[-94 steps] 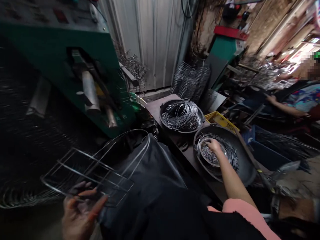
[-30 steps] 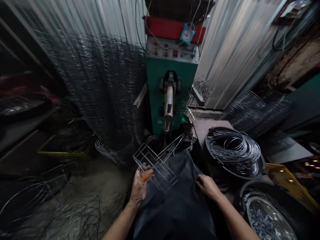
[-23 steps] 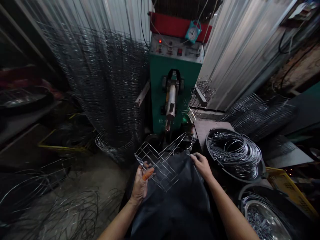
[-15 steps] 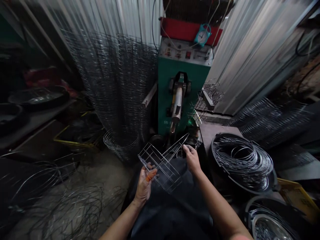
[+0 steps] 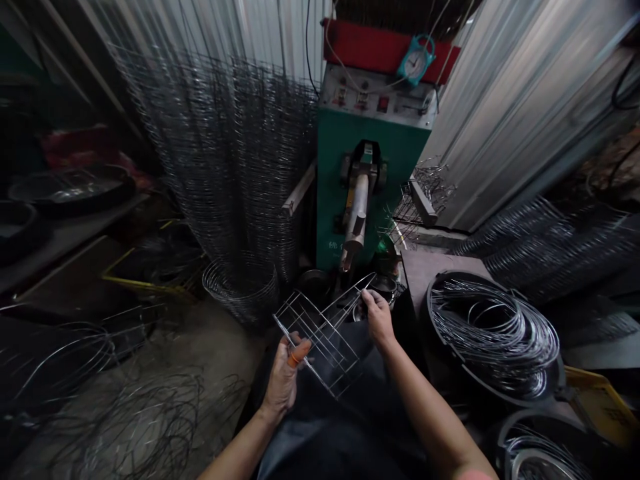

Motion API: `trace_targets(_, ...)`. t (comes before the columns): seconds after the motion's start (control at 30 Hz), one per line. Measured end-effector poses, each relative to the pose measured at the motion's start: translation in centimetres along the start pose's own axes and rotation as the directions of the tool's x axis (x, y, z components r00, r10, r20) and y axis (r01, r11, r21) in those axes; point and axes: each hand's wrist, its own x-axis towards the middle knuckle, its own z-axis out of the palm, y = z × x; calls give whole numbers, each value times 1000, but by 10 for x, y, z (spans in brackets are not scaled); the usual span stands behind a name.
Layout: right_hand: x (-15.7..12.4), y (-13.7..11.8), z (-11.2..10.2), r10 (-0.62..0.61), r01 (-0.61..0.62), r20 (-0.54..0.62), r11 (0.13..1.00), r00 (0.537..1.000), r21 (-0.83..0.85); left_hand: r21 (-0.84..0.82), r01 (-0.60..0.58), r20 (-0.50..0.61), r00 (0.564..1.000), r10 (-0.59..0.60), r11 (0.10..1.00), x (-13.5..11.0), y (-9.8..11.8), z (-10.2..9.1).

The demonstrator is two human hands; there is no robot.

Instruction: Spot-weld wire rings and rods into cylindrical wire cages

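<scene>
A wire rack frame (image 5: pixel 320 333) hangs above my dark apron, just below the nose of the green welding machine (image 5: pixel 367 173). My left hand (image 5: pixel 287 373) grips the frame's near left edge, an orange cot on the thumb. My right hand (image 5: pixel 377 315) is closed on the frame's far right tip, close to the machine's electrode arm (image 5: pixel 356 220).
Tall stacks of wire mesh (image 5: pixel 220 160) stand to the left. A black tub of wire rings (image 5: pixel 493 333) sits on the right bench, a second tub (image 5: pixel 540 453) below it, and a yellow crate (image 5: pixel 597 403) beside them. Loose wire hoops (image 5: pixel 125 413) lie on the floor. Corrugated metal walls stand behind.
My right hand left the ring tub, crossed my lap and took hold of the frame's far tip. My view swung from the right bench toward the machine.
</scene>
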Motion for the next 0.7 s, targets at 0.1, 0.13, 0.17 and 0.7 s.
trace_targets(0.1,6,4,5,49,-49,2,997,999,61,-1,25,-26,999,-25,1000,4,3,2)
trace_targets(0.13,8,5,7,61,-61,3,995,998,73,-2,26,-33,999,-26,1000,5,3,2)
trace_targets(0.17,10,6,9,69,-69,4,994,998,83,-3,27,-39,999,-27,1000,7,4,3)
trace_targets(0.7,44,5,26,39,-38,-8,994,999,103,27,40,-105,994,-37,999,21,25,23)
